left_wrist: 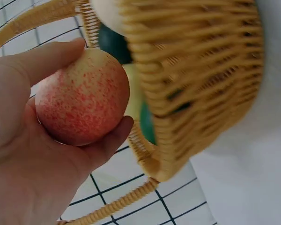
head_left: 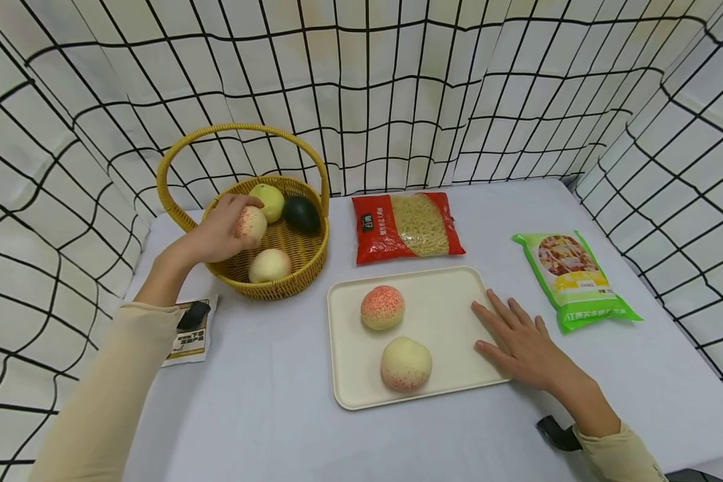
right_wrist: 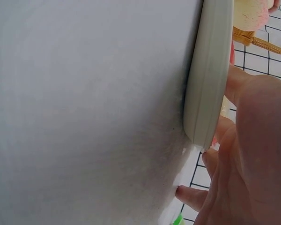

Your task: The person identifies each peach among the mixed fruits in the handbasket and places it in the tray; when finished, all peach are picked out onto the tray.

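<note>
My left hand (head_left: pixel 223 231) grips a speckled peach (head_left: pixel 252 226) over the left side of the yellow wicker basket (head_left: pixel 289 286). In the left wrist view the fingers and thumb of the hand (left_wrist: pixel 47 126) curl round the red-speckled peach (left_wrist: pixel 84 96) beside the rim. A pale peach (head_left: pixel 270 266), a yellow-green fruit (head_left: pixel 268 203) and a dark green one (head_left: pixel 301 214) lie in the basket. Two peaches, one redder (head_left: pixel 382 308) and one pale (head_left: pixel 406 364), sit on the cream tray (head_left: pixel 452 335). My right hand (head_left: pixel 521 345), fingers spread, rests at the tray's right edge.
A red pasta bag (head_left: pixel 376 229) lies behind the tray, and a green food packet (head_left: pixel 578 278) to its right. Left of the tray, below the basket, is a small white packet (head_left: pixel 195 338). Black wire mesh (head_left: pixel 367 87) over white cloth surrounds the table's back and sides.
</note>
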Tool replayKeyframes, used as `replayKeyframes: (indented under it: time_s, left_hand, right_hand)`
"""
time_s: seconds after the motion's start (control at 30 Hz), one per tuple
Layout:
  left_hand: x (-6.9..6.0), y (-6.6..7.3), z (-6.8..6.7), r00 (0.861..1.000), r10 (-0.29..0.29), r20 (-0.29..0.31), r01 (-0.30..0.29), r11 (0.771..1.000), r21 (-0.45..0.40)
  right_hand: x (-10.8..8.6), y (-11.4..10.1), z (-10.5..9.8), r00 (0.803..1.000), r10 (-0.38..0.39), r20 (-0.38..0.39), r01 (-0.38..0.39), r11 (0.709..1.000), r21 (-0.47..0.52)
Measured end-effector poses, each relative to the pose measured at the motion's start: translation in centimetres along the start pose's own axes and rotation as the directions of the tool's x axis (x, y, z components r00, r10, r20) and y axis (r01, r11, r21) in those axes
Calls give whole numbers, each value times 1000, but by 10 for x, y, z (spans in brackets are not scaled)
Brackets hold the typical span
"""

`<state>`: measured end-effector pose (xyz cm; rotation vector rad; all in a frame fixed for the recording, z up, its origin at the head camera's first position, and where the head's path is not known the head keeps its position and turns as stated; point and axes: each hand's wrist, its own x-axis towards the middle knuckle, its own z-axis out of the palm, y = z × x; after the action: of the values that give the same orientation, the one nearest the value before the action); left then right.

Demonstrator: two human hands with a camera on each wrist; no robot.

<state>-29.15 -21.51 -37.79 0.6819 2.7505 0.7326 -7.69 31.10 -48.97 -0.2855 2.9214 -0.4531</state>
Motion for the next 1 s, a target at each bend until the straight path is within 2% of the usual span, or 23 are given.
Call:
replayKeyframes:
  time_s: [0.27,0.53,0.7,1.0]
  left_hand:
    - [-7,20,-1,998,29,-63,-33,998,-54]
    - [-13,48,5,993,84,-78,-91,991,-102]
    - [-15,65,14,986,141,-90,-152,979,-139]
    - [-16,102,36,964,254,-85,-264,953,-150]
  right_hand:
    - [-1,-1,-1,1000,-1,-5,1,1000,-4]
    - [-1,-2,-1,1000,1,-2,-1,1000,-8]
    - [0,-2,-1,1000,2,-3,-2,1000,-11]
    - [0,-3,-1,1000,-3,-10,3,1000,-16]
